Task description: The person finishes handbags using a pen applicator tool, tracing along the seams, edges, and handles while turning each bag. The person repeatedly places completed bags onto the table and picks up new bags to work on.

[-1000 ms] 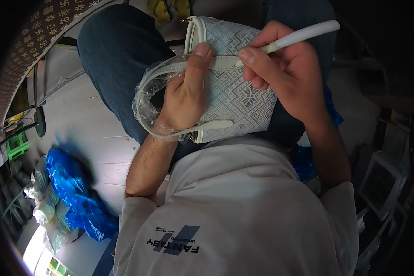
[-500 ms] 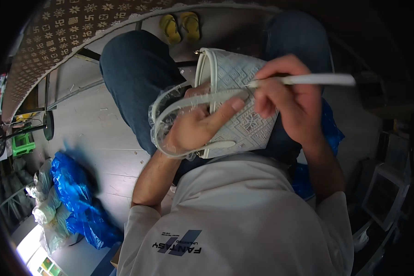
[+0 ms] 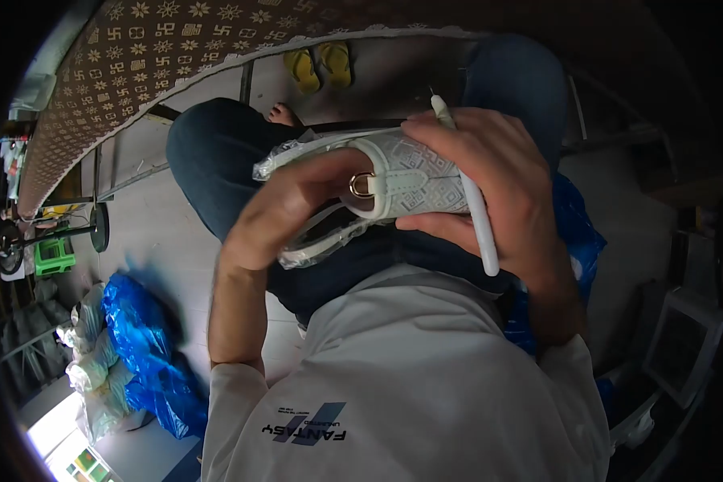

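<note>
Right hand (image 3: 508, 186) pinching patterned bag (image 3: 435, 178) thumb-to-fingers, white pen-like tool (image 3: 480, 225) tucked in same hand. Left hand (image 3: 285, 201) at bag mouth, fingertips hidden, can't tell grip.

Left fingers (image 3: 336, 170) at the mouth of a patterned bag (image 3: 434, 178), right fingers (image 3: 459, 146) around it and a white tool (image 3: 480, 221).

The pale patterned bag (image 3: 434, 183) has its mouth leftward, a white tool (image 3: 479, 227) slanting nearby.
</note>
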A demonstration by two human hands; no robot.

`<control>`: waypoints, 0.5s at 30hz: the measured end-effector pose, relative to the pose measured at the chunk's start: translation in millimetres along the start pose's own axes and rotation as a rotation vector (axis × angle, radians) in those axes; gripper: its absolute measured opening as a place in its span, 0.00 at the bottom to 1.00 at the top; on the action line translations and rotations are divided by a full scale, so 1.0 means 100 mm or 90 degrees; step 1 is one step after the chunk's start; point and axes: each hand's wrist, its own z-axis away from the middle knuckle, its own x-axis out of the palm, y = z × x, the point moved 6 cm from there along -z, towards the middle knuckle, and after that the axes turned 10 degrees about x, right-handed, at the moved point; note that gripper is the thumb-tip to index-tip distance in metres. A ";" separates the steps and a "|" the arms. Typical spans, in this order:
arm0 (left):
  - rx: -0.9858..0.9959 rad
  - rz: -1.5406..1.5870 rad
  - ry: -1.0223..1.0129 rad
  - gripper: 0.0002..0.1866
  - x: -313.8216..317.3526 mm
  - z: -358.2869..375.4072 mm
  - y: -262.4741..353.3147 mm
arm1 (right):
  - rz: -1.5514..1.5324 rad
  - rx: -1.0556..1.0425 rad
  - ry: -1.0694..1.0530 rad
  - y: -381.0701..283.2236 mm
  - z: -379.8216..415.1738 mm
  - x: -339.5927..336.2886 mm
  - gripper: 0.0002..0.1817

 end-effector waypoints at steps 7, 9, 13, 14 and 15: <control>0.102 -0.383 0.019 0.11 0.41 -0.15 -0.22 | -0.036 0.038 0.006 0.06 0.08 0.27 0.32; 0.125 -0.393 0.017 0.10 0.40 -0.13 -0.21 | -0.041 0.030 0.021 0.05 0.09 0.29 0.33; 0.150 -0.391 0.016 0.10 0.40 -0.13 -0.19 | -0.033 0.036 0.021 0.03 0.09 0.29 0.33; 0.145 -0.396 0.010 0.11 0.40 -0.13 -0.19 | -0.035 0.033 0.029 0.03 0.10 0.30 0.34; 0.139 -0.400 0.006 0.11 0.39 -0.12 -0.20 | -0.038 0.030 0.037 0.03 0.11 0.30 0.34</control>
